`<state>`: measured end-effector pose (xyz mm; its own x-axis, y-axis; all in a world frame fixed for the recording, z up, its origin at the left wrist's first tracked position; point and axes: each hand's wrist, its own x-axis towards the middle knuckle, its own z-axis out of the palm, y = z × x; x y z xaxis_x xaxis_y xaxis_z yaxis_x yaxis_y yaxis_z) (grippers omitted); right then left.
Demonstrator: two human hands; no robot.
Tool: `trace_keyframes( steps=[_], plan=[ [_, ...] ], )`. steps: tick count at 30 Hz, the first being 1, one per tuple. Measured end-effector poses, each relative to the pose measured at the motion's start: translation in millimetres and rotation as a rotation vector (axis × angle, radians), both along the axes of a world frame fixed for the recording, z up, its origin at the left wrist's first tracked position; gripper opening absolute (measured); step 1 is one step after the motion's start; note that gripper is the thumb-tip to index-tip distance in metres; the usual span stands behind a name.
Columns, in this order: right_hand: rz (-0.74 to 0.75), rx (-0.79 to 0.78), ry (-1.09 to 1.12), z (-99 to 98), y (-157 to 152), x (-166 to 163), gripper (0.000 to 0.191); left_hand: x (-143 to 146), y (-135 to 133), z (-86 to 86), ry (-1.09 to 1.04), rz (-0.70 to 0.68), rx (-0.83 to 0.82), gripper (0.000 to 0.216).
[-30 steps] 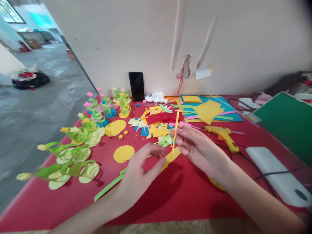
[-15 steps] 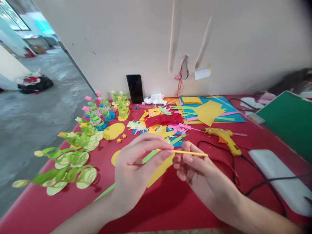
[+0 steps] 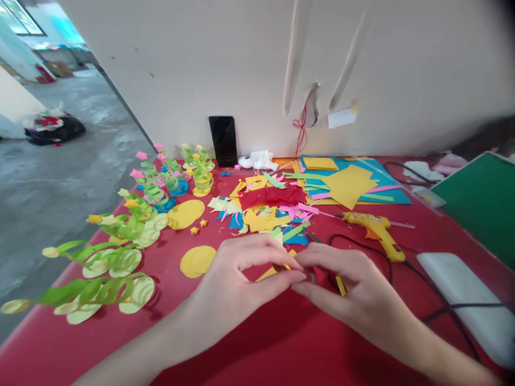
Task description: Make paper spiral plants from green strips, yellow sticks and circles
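Observation:
Above the red table, my left hand and my right hand meet fingertip to fingertip. Both are closed in a pinch on a narrow yellow paper strip; one end sticks out under my right fingers, and most of it is hidden. Below the hands lies some yellow paper, partly covered by my fingers. Yellow paper discs lie left of my left hand. Two small yellow paper stars rest a little farther back.
Green spiral paper pieces with discs stand along the left edge. Paper scraps are heaped mid-table. A yellow glue gun, black cables and a white power bank-like block lie at right. A phone leans on the wall.
My right hand has turned over and closed in against my left fingertips. The yellow strip, earlier stretched straight out to the right, is now mostly covered by my fingers. The view has shifted slightly.

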<state>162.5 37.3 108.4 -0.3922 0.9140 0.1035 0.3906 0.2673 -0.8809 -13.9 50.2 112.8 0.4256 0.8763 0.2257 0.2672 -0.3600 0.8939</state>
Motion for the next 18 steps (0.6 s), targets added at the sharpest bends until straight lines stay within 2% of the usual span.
trace_keyframes(
  steps=[8, 12, 18],
  plan=[
    [-0.095, -0.214, 0.187, -4.5, -0.3, -0.6, 0.008, -0.4, -1.5, -2.4, -0.074, 0.094, 0.019, 0.011],
    [-0.047, -0.301, 0.245, -2.5, -3.8, -0.4, 0.007, -1.1, -5.3, -0.8, -0.118, 0.11, 0.083, 0.014],
    [0.017, -0.324, 0.275, -3.3, -8.6, -1.7, 0.006, -0.7, -8.5, 1.0, -0.137, 0.104, 0.087, 0.015]
  ],
)
